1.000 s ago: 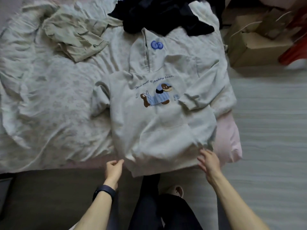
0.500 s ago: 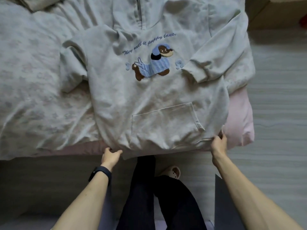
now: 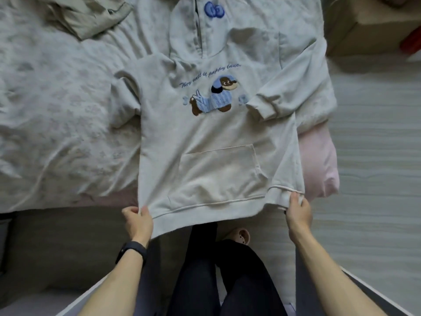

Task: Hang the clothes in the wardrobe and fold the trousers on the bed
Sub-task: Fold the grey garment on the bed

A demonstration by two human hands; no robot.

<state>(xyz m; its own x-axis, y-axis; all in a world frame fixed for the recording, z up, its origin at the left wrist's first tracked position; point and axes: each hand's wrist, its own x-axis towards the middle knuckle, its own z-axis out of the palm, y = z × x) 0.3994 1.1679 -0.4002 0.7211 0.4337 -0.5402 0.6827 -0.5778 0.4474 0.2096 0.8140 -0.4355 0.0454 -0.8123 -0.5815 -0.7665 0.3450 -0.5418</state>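
Lying front-up on the bed (image 3: 57, 110) with its patterned grey-white cover, the cream fleece hooded sweatshirt (image 3: 205, 144) is spread nearly flat, and its ribbed hem hangs past the near edge of the bed toward the person. A line of blue script curves across the chest above an embroidered brown dog in a blue knitted jumper and cap, with a small blue bone on each side. Below that sits a wide front pouch pocket. One sleeve is folded inward so its cuff rests just beside the dog; the other is bunched against the opposite side seam. The left hand (image 3: 137, 221), with a black wristband (image 3: 132, 249) behind it, pinches one hem corner between thumb and curled fingers. The right hand (image 3: 297, 212) grips the other corner, fingers wrapped round the ribbing. Beyond the collar lies a second pale garment with a blue bow (image 3: 214, 10), and a crumpled khaki garment (image 3: 86, 17) sits further along the bed. A pink undersheet (image 3: 319, 160) shows at the bed's corner.
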